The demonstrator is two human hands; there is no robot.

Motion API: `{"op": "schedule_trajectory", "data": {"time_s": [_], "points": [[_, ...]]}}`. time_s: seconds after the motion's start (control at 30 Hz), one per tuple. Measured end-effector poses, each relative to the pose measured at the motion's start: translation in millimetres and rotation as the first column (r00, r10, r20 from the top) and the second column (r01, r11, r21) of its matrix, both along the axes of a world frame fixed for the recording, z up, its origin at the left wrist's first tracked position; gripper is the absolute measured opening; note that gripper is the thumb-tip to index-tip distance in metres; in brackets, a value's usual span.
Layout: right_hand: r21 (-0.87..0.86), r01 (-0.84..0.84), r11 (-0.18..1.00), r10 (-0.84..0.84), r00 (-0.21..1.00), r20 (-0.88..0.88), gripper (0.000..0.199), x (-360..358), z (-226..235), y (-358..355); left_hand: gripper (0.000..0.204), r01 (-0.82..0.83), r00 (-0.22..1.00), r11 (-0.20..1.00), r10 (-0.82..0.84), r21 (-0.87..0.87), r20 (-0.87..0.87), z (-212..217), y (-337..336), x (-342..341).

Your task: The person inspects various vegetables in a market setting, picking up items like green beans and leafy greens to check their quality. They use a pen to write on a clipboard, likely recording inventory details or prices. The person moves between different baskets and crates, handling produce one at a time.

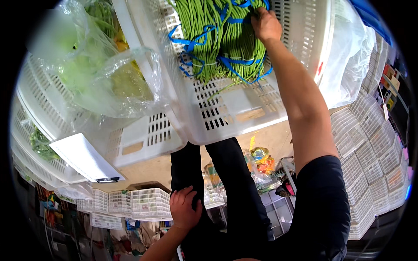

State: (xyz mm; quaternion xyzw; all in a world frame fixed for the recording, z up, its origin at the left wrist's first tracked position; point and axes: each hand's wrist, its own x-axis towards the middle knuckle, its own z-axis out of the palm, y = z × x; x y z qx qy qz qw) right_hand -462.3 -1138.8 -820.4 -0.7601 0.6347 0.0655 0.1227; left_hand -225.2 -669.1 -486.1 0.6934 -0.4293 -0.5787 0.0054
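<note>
Long green beans in bundles [237, 41], tied with blue ribbon [191, 45], lie in a white perforated plastic crate [257, 102]. My right hand [266, 26] reaches to the right side of the beans, its fingers curled at their edge beside a blue tie. The fingertips are partly hidden there, and the hold looks like one on the bean bundle. Lower down, my left hand [185, 206] rests on my dark-trousered thigh with its fingers stretched out and nothing in it.
To the left, another white crate [130, 141] holds leafy greens in clear plastic bags [104, 82]. A white paper pad [85, 156] with a black pen [107, 179] lies beside it. Stacked white crates [365, 161] stand at right, more crates [150, 204] behind my legs.
</note>
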Motion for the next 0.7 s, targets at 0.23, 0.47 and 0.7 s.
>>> {"op": "schedule_trajectory", "data": {"time_s": [0.23,0.47,0.7], "points": [[-0.001,0.017,1.000,-0.017,0.999,-0.047,0.037,-4.3,6.9,8.1,0.036,-0.017,1.000,0.999,0.017,-0.037,-0.007,0.5,4.6,-0.1],[-0.011,0.072,0.997,-0.064,0.941,0.331,0.032,27.7,161.2,26.2,0.036,-0.051,0.999,0.996,0.052,-0.069,0.010,1.5,11.1,-4.0],[-0.318,0.060,0.946,0.213,0.625,0.751,0.019,68.0,294.5,24.4,0.034,-0.064,0.998,0.996,0.064,-0.061,0.000,-4.1,27.9,-10.9]]}}
